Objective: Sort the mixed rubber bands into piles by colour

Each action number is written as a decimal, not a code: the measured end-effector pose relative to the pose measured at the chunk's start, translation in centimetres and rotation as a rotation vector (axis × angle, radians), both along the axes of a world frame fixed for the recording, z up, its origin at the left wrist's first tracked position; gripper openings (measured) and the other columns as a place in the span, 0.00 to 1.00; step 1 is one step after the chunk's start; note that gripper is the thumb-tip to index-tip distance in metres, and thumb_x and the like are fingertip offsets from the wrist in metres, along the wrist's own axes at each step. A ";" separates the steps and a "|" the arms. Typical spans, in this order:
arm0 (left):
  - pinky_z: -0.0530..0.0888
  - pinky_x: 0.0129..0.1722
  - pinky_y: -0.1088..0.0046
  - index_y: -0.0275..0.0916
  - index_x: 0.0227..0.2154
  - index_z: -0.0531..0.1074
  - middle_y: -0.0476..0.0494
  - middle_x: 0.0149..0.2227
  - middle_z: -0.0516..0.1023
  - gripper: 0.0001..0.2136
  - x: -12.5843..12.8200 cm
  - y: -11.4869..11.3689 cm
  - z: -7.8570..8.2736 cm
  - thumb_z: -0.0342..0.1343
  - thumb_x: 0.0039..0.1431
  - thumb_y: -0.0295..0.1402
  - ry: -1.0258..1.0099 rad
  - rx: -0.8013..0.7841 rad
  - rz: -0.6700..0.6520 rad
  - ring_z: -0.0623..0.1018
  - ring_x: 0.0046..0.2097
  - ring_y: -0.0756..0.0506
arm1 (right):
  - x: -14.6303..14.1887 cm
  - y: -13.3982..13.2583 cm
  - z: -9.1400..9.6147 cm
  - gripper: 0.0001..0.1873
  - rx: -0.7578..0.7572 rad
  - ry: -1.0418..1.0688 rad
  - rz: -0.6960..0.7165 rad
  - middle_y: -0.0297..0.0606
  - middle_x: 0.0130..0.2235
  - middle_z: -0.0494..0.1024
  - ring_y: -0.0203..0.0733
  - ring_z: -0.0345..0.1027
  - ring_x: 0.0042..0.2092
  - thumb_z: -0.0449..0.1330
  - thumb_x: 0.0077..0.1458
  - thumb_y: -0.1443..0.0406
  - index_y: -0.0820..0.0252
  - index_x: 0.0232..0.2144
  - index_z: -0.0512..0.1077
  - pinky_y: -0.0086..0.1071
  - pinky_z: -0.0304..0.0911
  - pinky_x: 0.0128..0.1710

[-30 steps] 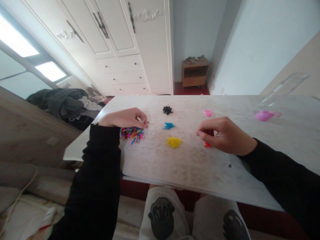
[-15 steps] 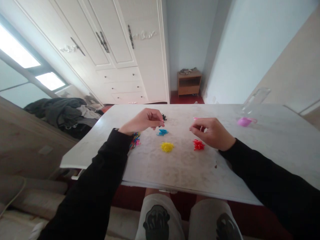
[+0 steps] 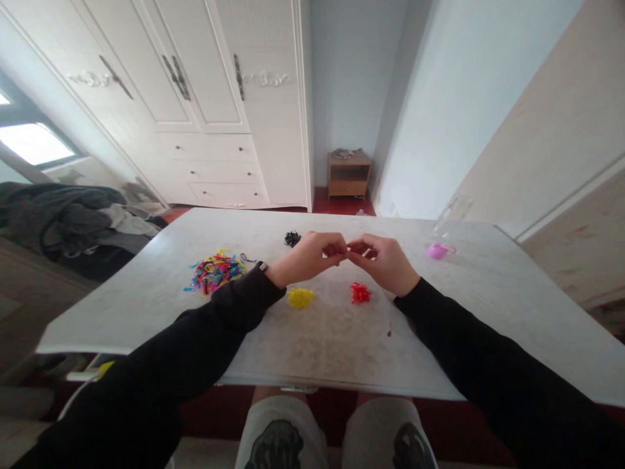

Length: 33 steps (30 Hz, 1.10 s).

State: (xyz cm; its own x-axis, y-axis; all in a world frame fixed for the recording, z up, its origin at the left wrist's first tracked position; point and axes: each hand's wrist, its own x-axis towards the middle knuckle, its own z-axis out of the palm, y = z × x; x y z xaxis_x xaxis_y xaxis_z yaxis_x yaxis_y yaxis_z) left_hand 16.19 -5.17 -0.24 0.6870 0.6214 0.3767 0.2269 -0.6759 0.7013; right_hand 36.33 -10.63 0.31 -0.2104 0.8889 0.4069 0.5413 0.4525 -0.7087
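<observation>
My left hand and my right hand meet fingertip to fingertip above the middle of the table. Both are closed in a pinch; whatever sits between the fingertips is too small to make out. Just beyond my left wrist lies a pile of small black bands. Nearer to me, below the hands, are a yellow pile and a red pile of similar small pieces. A larger mixed-colour pile lies left of my left forearm. The blue pile is hidden now, apparently behind my left hand.
The white table spans the view, its front edge above my knees. At the right stands a clear container beside a pink object. Dark clothes are heaped beyond the left edge. A white wardrobe rises behind.
My hands have come together from apart, fingertips now meeting. The view has shifted, bringing the whole mixed-colour pile into sight, while the blue pile has become covered.
</observation>
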 end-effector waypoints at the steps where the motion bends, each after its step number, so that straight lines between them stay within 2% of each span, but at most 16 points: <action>1: 0.74 0.34 0.74 0.37 0.33 0.74 0.46 0.28 0.80 0.05 -0.2 -0.1 -0.1 0.60 0.62 0.33 0.005 0.016 0.010 0.79 0.31 0.49 | -0.1 -0.1 0.0 0.11 -0.004 -0.007 0.006 0.40 0.32 0.84 0.40 0.75 0.31 0.63 0.57 0.60 0.63 0.36 0.80 0.31 0.68 0.30; 7: 0.72 0.33 0.75 0.38 0.32 0.71 0.48 0.28 0.79 0.06 -0.7 -0.5 -0.3 0.61 0.61 0.33 0.016 0.053 0.005 0.78 0.31 0.50 | -0.7 -0.6 0.1 0.09 -0.020 -0.065 0.031 0.38 0.31 0.84 0.38 0.73 0.29 0.62 0.57 0.63 0.62 0.33 0.81 0.30 0.66 0.29; 15: 0.75 0.32 0.75 0.36 0.35 0.74 0.45 0.28 0.80 0.05 -1.1 -0.1 -0.9 0.63 0.60 0.32 -0.120 -0.163 -0.013 0.80 0.30 0.50 | -0.7 -0.6 -0.2 0.07 0.017 0.019 -0.051 0.39 0.31 0.83 0.40 0.75 0.31 0.64 0.56 0.63 0.61 0.32 0.81 0.30 0.65 0.28; 19: 0.75 0.32 0.75 0.35 0.34 0.76 0.44 0.28 0.80 0.06 -1.3 0.3 -1.0 0.64 0.59 0.33 -0.122 -0.191 -0.001 0.80 0.30 0.50 | -0.6 -0.6 -0.1 0.08 -0.001 0.053 -0.076 0.39 0.30 0.83 0.41 0.76 0.32 0.64 0.56 0.62 0.62 0.32 0.80 0.31 0.65 0.28; 22: 0.76 0.34 0.74 0.36 0.34 0.77 0.44 0.30 0.81 0.07 -1.4 0.6 -1.0 0.65 0.57 0.34 -0.135 -0.141 0.020 0.80 0.32 0.50 | -0.3 -0.4 -0.3 0.09 0.012 0.072 -0.109 0.38 0.29 0.82 0.40 0.75 0.31 0.64 0.56 0.61 0.61 0.32 0.80 0.31 0.64 0.28; 25: 0.77 0.35 0.73 0.36 0.33 0.77 0.44 0.32 0.82 0.07 -2.1 1.7 -0.7 0.66 0.54 0.33 -0.157 -0.076 0.098 0.80 0.33 0.49 | 0.8 0.6 -0.7 0.09 0.054 0.067 -0.188 0.37 0.28 0.80 0.39 0.73 0.30 0.64 0.54 0.61 0.60 0.30 0.79 0.31 0.62 0.27; 29: 0.75 0.33 0.73 0.36 0.30 0.76 0.42 0.33 0.82 0.07 -4.3 4.1 -0.3 0.65 0.53 0.34 -0.232 -0.036 0.298 0.79 0.34 0.48 | 3.1 2.7 -1.6 0.08 0.114 0.037 -0.317 0.37 0.29 0.80 0.41 0.73 0.32 0.64 0.51 0.61 0.60 0.28 0.79 0.33 0.64 0.31; 33: 0.74 0.33 0.73 0.36 0.29 0.76 0.42 0.32 0.82 0.07 -6.7 6.6 -0.5 0.65 0.51 0.33 -0.243 -0.012 0.455 0.80 0.35 0.47 | 4.9 4.3 -2.8 0.08 0.116 -0.012 -0.349 0.39 0.31 0.80 0.43 0.72 0.33 0.63 0.49 0.61 0.60 0.27 0.78 0.36 0.67 0.35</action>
State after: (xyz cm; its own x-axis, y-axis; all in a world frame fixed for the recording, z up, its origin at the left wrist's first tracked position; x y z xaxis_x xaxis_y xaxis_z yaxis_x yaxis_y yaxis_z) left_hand 9.45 1.47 -0.72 0.2400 0.8421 0.4830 0.3257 -0.5385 0.7771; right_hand 41.22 -6.30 -2.46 0.0918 0.8561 0.5086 0.6854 0.3162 -0.6559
